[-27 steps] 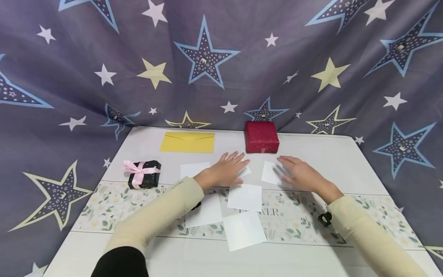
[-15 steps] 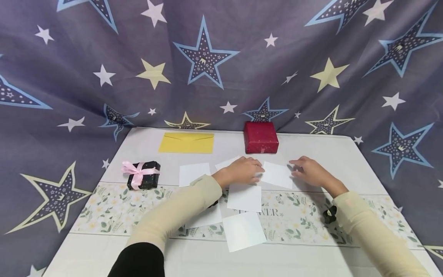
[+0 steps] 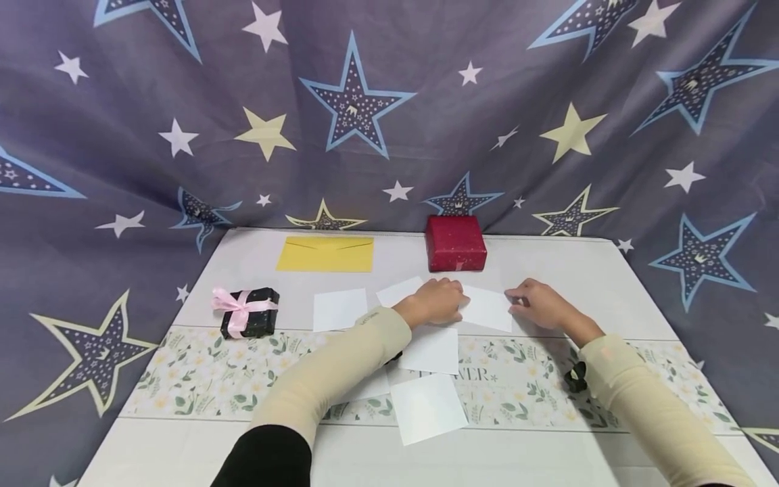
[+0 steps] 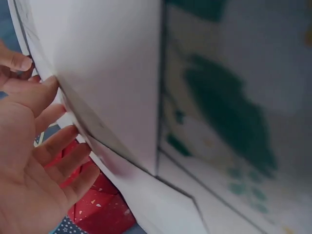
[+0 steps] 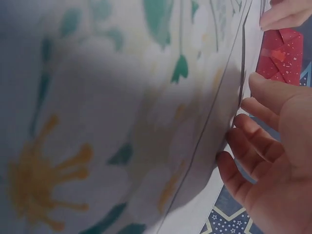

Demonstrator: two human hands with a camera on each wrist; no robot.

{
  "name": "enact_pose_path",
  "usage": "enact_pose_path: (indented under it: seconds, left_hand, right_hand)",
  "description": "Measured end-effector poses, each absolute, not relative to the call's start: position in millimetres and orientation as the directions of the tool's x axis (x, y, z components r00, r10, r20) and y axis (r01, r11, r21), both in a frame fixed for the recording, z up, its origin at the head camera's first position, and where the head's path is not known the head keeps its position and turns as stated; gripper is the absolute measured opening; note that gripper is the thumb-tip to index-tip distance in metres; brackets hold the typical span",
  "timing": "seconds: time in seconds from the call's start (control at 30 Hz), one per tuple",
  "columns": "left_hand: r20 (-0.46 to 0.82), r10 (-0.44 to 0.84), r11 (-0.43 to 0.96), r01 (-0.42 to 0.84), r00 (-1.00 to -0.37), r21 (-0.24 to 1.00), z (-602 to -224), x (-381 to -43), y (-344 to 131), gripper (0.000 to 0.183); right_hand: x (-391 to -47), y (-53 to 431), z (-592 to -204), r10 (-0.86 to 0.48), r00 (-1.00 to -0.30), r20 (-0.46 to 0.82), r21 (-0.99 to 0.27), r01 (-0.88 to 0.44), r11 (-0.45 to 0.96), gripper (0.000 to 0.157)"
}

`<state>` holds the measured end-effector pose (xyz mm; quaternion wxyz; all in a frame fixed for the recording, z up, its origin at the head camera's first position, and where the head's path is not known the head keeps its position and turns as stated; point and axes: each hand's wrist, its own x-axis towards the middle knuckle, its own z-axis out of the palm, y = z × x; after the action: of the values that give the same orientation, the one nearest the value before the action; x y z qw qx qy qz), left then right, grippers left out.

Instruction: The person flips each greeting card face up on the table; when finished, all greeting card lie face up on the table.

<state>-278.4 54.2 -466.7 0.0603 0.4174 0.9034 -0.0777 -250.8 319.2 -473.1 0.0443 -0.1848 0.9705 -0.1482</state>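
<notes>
A square white paper card [image 3: 485, 309] lies on the table between both hands, a little in front of a red wrapped box [image 3: 456, 243]. My left hand [image 3: 435, 301] pinches its left edge between thumb and fingers. At the opposite edge, my right hand [image 3: 539, 303] pinches the card with thumb and index. In the right wrist view the right hand's other fingers [image 5: 243, 161] are loosely curled. Another white card [image 3: 398, 289] is partly covered by the left hand. More white cards lie close by, one [image 3: 430, 351] just in front of the left hand.
A yellow envelope [image 3: 325, 254] lies at the back left. The small black gift box [image 3: 253, 314] with a pink ribbon stands at the left. Further cards lie left [image 3: 339, 309] and at front [image 3: 429, 409]. Behind the table [image 3: 584, 270] hangs a star-patterned curtain [image 3: 389, 176].
My left hand has moved right, off the back card to the left edge of the right-hand card. My right hand has shifted right to that card's right edge; the fingers of both have drawn together.
</notes>
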Motion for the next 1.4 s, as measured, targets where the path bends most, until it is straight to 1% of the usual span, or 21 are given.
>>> enact_pose_path:
  seconds: [0.13, 0.27, 0.4, 0.5, 0.6, 0.67, 0.73, 0.83, 0.93, 1.03, 1.13, 1.17, 1.2, 1.3, 1.4]
  left_hand:
    - [-0.164, 0.743, 0.648, 0.759, -0.648, -0.066, -467, -280, 56, 0.035]
    - [-0.165, 0.729, 0.67, 0.742, -0.664, -0.024, -467, -281, 56, 0.036]
    - [-0.171, 0.712, 0.692, 0.722, -0.681, 0.011, -466, -281, 55, 0.042]
    - [-0.175, 0.71, 0.693, 0.721, -0.682, 0.003, -466, -281, 56, 0.04]
    - [-0.179, 0.706, 0.695, 0.719, -0.685, -0.011, -465, -282, 58, 0.039]
    - [-0.184, 0.695, 0.706, 0.708, -0.695, -0.011, -465, -282, 58, 0.045]
    - [-0.192, 0.674, 0.728, 0.685, -0.714, 0.009, -464, -282, 59, 0.055]
    - [-0.198, 0.638, 0.764, 0.644, -0.744, 0.039, -464, -282, 59, 0.075]
    - [-0.155, 0.627, 0.779, 0.615, -0.764, 0.122, -463, -284, 59, 0.082]
    - [-0.066, 0.628, 0.761, 0.594, -0.775, 0.262, -460, -287, 58, 0.068]
    - [0.022, 0.597, 0.726, 0.551, -0.802, 0.412, -457, -290, 57, 0.053]
    - [0.043, 0.581, 0.716, 0.536, -0.813, 0.447, -455, -291, 57, 0.049]
    - [0.059, 0.564, 0.708, 0.519, -0.824, 0.48, -454, -292, 57, 0.049]
    - [0.093, 0.534, 0.681, 0.493, -0.84, 0.542, -452, -294, 57, 0.046]
    - [0.113, 0.536, 0.659, 0.498, -0.837, 0.564, -451, -293, 57, 0.041]
  right_hand:
    - [-251, 320, -475, -0.361, -0.931, -0.043, -0.3, -0.333, 0.894, 0.041]
    - [-251, 320, -475, -0.351, -0.935, -0.046, -0.317, -0.319, 0.893, 0.04]
    - [-253, 321, -476, -0.313, -0.947, -0.067, -0.367, -0.268, 0.891, 0.038]
    - [-256, 323, -475, -0.285, -0.955, -0.076, -0.421, -0.228, 0.878, 0.035]
    - [-258, 325, -475, -0.28, -0.957, -0.069, -0.462, -0.218, 0.859, 0.028]
    - [-260, 326, -474, -0.281, -0.957, -0.065, -0.483, -0.216, 0.848, 0.023]
    - [-260, 325, -473, -0.28, -0.958, -0.063, -0.495, -0.214, 0.842, 0.021]
    - [-259, 325, -468, -0.283, -0.958, -0.04, -0.511, -0.224, 0.83, 0.025]
    - [-257, 324, -462, -0.291, -0.956, 0.018, -0.518, -0.258, 0.815, 0.028]
    - [-256, 325, -454, -0.289, -0.954, 0.083, -0.526, -0.288, 0.8, 0.027]
    - [-255, 327, -448, -0.263, -0.957, 0.122, -0.54, -0.286, 0.791, 0.026]
    - [-255, 328, -445, -0.256, -0.958, 0.13, -0.547, -0.285, 0.787, 0.026]
    - [-254, 329, -444, -0.247, -0.96, 0.134, -0.551, -0.279, 0.787, 0.026]
    - [-253, 332, -440, -0.238, -0.959, 0.151, -0.554, -0.282, 0.783, 0.026]
    - [-251, 335, -440, -0.241, -0.953, 0.184, -0.552, -0.303, 0.777, 0.022]
